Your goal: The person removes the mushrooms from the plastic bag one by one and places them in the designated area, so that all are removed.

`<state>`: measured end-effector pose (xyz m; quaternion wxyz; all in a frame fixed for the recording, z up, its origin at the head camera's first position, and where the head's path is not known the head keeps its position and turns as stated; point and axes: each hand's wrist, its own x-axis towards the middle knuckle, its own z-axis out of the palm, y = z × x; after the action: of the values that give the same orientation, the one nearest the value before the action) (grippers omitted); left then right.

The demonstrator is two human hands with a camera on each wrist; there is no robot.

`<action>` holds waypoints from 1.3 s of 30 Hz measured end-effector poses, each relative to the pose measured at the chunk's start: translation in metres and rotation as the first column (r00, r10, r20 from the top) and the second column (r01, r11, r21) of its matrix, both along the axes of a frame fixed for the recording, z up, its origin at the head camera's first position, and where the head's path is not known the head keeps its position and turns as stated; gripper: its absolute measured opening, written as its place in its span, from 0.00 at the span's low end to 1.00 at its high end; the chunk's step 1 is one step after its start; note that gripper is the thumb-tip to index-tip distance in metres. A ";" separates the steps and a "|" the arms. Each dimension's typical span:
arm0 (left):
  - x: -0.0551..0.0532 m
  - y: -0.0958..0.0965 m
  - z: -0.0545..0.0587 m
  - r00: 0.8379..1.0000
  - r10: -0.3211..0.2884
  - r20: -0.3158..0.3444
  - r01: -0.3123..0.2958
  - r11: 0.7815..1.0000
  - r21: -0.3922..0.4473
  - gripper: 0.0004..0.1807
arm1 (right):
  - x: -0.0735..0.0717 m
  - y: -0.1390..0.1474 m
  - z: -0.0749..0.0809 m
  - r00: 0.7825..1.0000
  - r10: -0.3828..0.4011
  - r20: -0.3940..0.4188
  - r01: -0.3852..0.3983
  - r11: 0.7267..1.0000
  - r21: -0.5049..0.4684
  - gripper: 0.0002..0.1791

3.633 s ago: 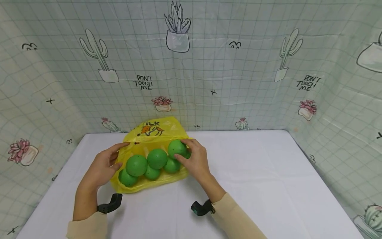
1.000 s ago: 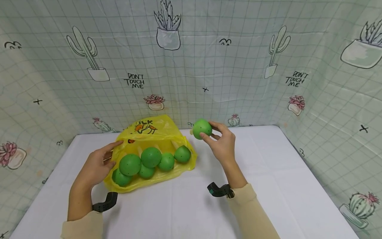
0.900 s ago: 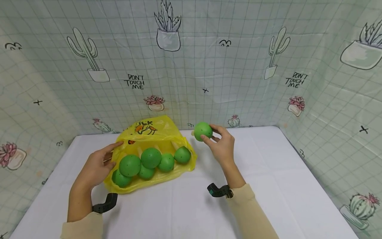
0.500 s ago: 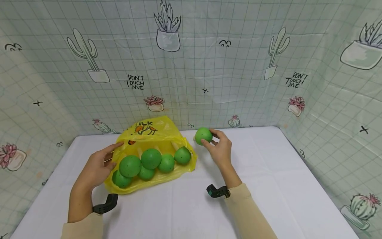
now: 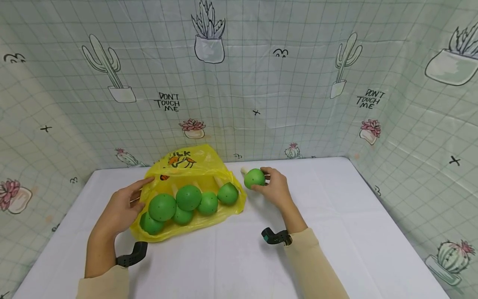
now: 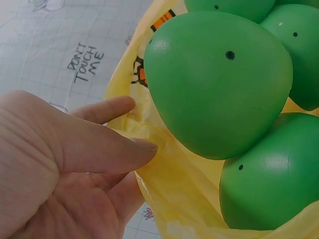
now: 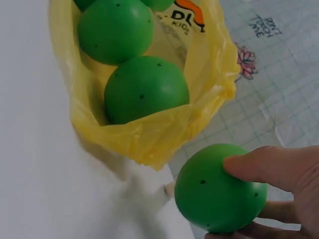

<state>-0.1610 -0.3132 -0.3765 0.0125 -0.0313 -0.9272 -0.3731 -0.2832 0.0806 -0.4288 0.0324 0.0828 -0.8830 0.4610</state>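
A yellow plastic bag (image 5: 209, 158) lies with its mouth toward me, holding several green maracas (image 5: 162, 207). Each has a round head with small black dots, and pale sticks show behind some of them. At the bag's left rim, my left hand (image 5: 121, 207) holds the plastic edge between thumb and fingers; the left wrist view shows the thumb (image 6: 119, 154) along the rim. My right hand (image 5: 277, 189) grips another green maraca (image 5: 254, 178) by its head, right of the bag. Its pale stick (image 7: 169, 189) points away from me, low over the table.
The white-covered table (image 5: 321, 232) extends to the right and in front of the bag. A patterned cloth (image 5: 239, 83) with cactus drawings rises as a wall behind and at both sides. A black wrist-worn device (image 5: 276, 236) sits on each wrist.
My right hand has taken one maraca out of the bag and carried it right, then lowered it toward the table during the last second. My left hand stays at the bag's rim.
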 end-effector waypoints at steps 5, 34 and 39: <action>0.000 -0.001 -0.001 1.000 -0.006 -0.008 0.006 1.000 -0.006 0.39 | -0.003 0.004 -0.002 0.999 -0.005 0.040 0.002 0.998 0.058 0.38; -0.002 -0.003 -0.003 0.999 -0.023 -0.022 0.023 1.000 -0.021 0.39 | -0.002 0.004 -0.009 0.993 -0.011 0.121 -0.010 0.985 0.175 0.46; -0.001 -0.001 -0.001 1.000 -0.019 -0.022 0.019 1.000 -0.011 0.39 | -0.003 0.004 -0.008 0.992 -0.021 0.124 -0.005 0.978 0.209 0.43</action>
<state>-0.1621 -0.3145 -0.3780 0.0192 -0.0444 -0.9286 -0.3680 -0.2857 0.0843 -0.4364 -0.0301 0.0533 -0.9272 0.3696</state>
